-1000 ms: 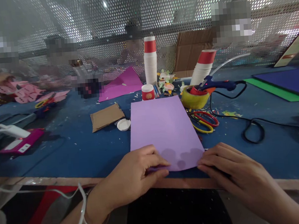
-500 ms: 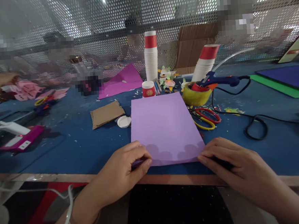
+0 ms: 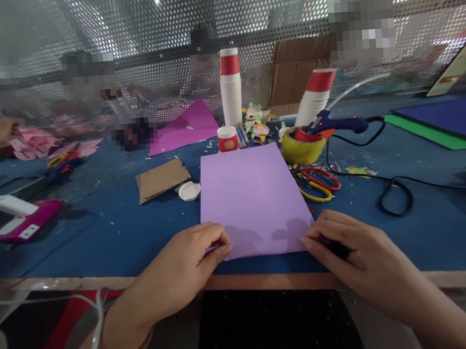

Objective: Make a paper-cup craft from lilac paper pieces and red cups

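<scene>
One purple sheet (image 3: 250,194) lies on the bench (image 3: 130,245), its near edge between the left hand (image 3: 196,254) and right hand (image 3: 347,243). Each pinches a near corner between thumb and fingers, so neither is clearly nearer. The sheet stretches forward from both, its long axis apparently running away from the person, toward the red-and-white cup (image 3: 227,142).
</scene>
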The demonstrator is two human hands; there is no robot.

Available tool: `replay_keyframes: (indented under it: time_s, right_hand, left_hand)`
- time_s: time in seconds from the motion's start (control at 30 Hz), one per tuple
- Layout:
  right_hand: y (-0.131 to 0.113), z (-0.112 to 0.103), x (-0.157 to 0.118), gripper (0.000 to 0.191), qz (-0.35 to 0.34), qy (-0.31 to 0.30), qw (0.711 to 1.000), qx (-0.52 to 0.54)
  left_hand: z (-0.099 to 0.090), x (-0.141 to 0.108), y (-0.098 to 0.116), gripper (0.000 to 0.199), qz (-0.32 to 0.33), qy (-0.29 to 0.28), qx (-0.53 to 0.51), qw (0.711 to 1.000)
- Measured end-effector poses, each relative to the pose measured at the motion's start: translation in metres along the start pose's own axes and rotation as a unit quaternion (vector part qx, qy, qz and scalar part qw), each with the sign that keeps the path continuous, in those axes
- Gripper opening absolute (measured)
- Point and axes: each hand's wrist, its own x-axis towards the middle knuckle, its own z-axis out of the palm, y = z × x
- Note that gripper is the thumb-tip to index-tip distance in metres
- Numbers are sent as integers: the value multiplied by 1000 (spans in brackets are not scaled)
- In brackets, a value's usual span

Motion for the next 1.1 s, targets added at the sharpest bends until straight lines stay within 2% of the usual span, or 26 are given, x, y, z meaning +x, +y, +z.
replay_keyframes:
  time_s: [0.33, 0.47, 0.57, 0.67, 0.8, 0.97, 1.1]
  right_hand:
    - [1, 0, 1, 22, 3, -10, 1000, -17]
    - [1, 0, 0, 22, 7, -9, 1000, -17]
    - [0, -2, 0, 22, 8, -23, 1000, -3]
    - [-2, -3, -1, 20, -2, -28, 1000, 8]
    - [-6, -1, -2, 15, -33, -22, 999, 0]
    - [-13, 5, -1, 14, -75, -35, 996, -12]
    - [-15, 9, 3, 14, -79, -58, 995, 17]
  left_hand:
    - [1, 0, -2, 18, -22, 6, 30, 999]
    - [7, -5, -8, 16, -23, 38, 42, 998]
    - [8, -9, -10, 15, 5, 56, 49, 997]
    - [8, -10, -6, 21, 56, 34, 96, 993]
    - [11, -3, 11, 19, 100, -4, 175, 980]
    - [16, 12, 27, 18, 117, -39, 122, 985]
    - [14, 18, 32, 14, 109, -57, 103, 987]
